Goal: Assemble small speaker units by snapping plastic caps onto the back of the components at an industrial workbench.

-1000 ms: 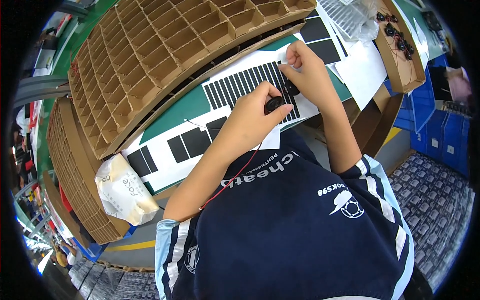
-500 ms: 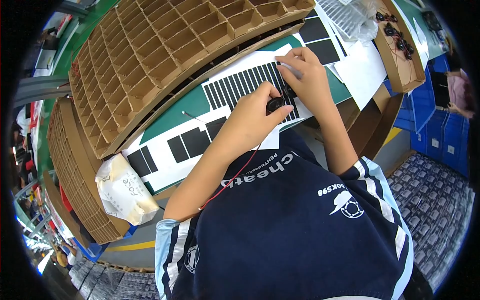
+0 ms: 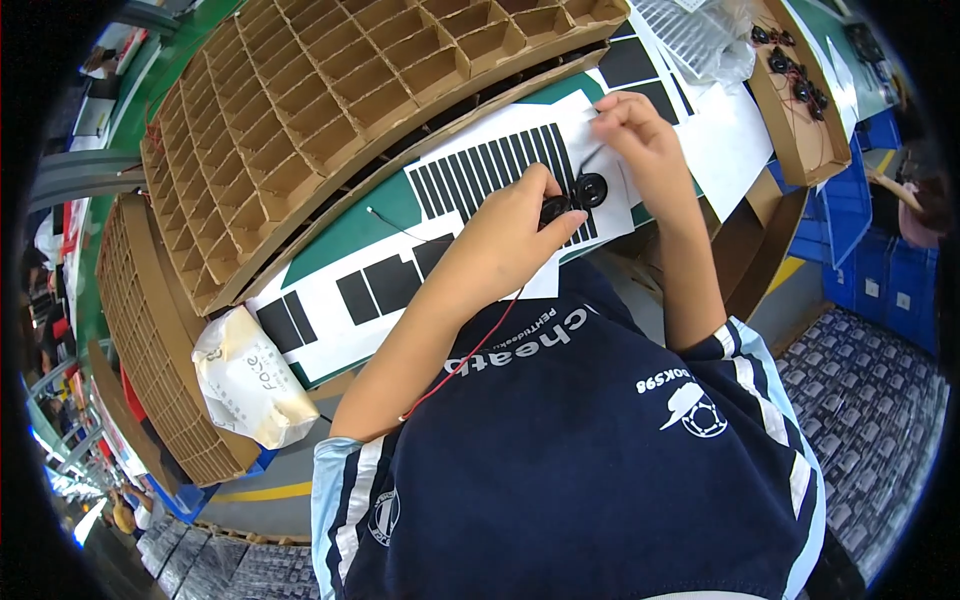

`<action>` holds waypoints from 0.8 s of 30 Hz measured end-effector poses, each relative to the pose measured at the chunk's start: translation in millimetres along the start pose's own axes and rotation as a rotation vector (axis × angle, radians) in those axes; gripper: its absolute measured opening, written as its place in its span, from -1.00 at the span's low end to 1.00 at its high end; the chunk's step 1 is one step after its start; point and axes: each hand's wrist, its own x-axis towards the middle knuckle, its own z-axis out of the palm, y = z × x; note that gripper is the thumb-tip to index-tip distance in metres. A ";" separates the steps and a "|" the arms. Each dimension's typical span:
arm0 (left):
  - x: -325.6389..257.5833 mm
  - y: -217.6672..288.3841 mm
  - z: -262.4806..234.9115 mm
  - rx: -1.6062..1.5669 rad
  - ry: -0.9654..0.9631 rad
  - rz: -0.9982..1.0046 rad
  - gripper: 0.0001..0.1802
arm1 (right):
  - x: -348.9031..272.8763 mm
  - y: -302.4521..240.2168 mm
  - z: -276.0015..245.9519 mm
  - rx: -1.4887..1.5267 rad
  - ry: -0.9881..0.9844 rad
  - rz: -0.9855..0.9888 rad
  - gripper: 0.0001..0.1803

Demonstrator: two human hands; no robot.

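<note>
Over a white sheet [image 3: 617, 208] printed or laid with a row of narrow black strips [image 3: 485, 168], my right hand [image 3: 648, 150] has drawn further right than half a second ago, uncovering a round, glossy black disc-shaped part [image 3: 592, 190] that it mostly hid before. The thin dark lead with a pale tip [image 3: 390, 223] has shifted slightly away from me, toward the cardboard. My left hand [image 3: 507, 222] stays where it was, thumb and fingers gripping a second black round part [image 3: 553, 209], just beside the first. My right fingers are bent together near the sheet's edge; I cannot tell whether they pinch anything.

Counting, I see two black discs at my hands, one red wire [image 3: 470, 362] hanging below my left hand, two brown cardboard divider trays, one large [image 3: 480, 80] and one at far left [image 3: 150, 330], and one white wrapped packet [image 3: 250, 378]. On the green worktop [image 3: 340, 248], two slim and three wider black panels [image 3: 355, 297] show left of my forearm. The strips are too partly covered to count.
</note>
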 end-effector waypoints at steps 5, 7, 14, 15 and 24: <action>-0.2 -9.1 7.0 0.082 0.116 0.123 -0.67 | -0.3 6.1 -24.9 0.091 0.112 -0.037 -0.69; 0.0 -9.0 8.3 0.047 0.112 0.123 -0.67 | -3.4 5.3 -34.2 0.141 0.196 -0.070 -0.72; -3.5 -7.8 9.7 0.012 0.130 0.140 -0.69 | -18.5 -49.2 -75.0 -0.062 0.278 -0.075 -0.89; -4.0 -8.7 6.7 -0.062 0.088 0.146 -0.69 | -20.9 -52.7 -78.1 -0.101 0.259 -0.093 -0.90; -30.0 4.9 -33.5 -0.804 -0.111 0.136 -0.62 | -36.3 -93.5 -8.2 -0.214 -0.169 -0.211 -0.50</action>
